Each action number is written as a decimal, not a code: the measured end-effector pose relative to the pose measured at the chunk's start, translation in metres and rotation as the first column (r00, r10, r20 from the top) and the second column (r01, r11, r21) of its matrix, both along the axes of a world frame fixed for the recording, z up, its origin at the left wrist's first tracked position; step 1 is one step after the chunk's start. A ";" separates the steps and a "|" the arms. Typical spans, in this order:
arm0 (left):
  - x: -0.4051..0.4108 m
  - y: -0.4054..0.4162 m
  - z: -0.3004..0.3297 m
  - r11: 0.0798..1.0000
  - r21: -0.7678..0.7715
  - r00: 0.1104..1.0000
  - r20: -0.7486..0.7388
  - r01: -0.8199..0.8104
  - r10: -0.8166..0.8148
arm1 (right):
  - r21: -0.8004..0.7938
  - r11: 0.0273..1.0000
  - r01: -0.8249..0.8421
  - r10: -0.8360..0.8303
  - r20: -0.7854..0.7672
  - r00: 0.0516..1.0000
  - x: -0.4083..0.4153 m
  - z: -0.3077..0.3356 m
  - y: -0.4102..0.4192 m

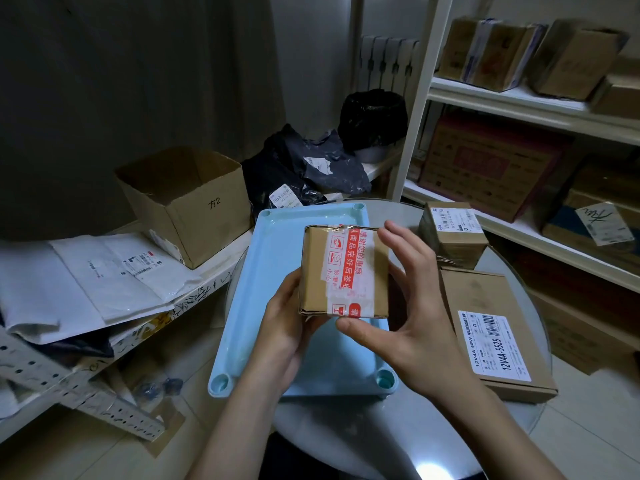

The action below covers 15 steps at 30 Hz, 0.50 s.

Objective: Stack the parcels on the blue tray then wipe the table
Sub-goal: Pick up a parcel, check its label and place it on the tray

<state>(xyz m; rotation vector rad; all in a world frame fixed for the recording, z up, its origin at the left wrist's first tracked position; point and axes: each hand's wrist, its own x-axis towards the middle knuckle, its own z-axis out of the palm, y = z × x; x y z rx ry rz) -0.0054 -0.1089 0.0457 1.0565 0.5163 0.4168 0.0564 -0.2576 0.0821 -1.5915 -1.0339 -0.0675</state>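
Both hands, left (287,327) and right (412,313), grip taped parcel (343,271) above blue tray (263,292); two parcels (453,233) at surface's right edge.

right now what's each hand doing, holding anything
Left hand: closed on the taped parcel, gripping its left side.
Right hand: on the same taped parcel, thumb at its near edge, fingers spread beside its right side.

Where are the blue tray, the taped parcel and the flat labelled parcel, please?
blue tray (277,251), head view, bare floor.
taped parcel (313,271), head view, brown top face.
flat labelled parcel (481,292), head view, bare cardboard top.
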 end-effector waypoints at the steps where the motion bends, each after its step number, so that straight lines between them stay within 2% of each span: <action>1: 0.000 -0.001 0.001 1.000 0.003 1.000 0.003 -0.004 0.004 | -0.013 1.000 -0.002 0.002 -0.009 1.000 0.000 0.001 0.000; 3: -0.002 -0.004 0.001 1.000 -0.020 1.000 0.021 -0.020 0.020 | -0.045 0.998 -0.041 0.036 -0.104 0.994 -0.001 0.001 -0.002; 6: -0.005 -0.009 0.003 0.997 -0.079 0.997 0.076 0.025 -0.019 | -0.044 0.986 -0.161 0.137 -0.343 0.929 -0.001 -0.002 -0.005; 10: -0.012 -0.008 0.009 0.985 -0.103 0.985 0.113 0.140 -0.128 | -0.080 0.993 -0.083 0.039 -0.446 0.894 0.004 -0.013 -0.003; 13: -0.015 -0.006 0.008 0.962 0.000 0.960 0.069 0.273 -0.273 | -0.073 0.997 -0.016 -0.024 -0.513 0.858 0.008 -0.018 0.001; 15: -0.014 -0.008 0.008 0.969 0.063 0.971 0.001 0.239 -0.239 | -0.075 0.997 0.036 -0.071 -0.543 0.836 0.009 -0.021 0.002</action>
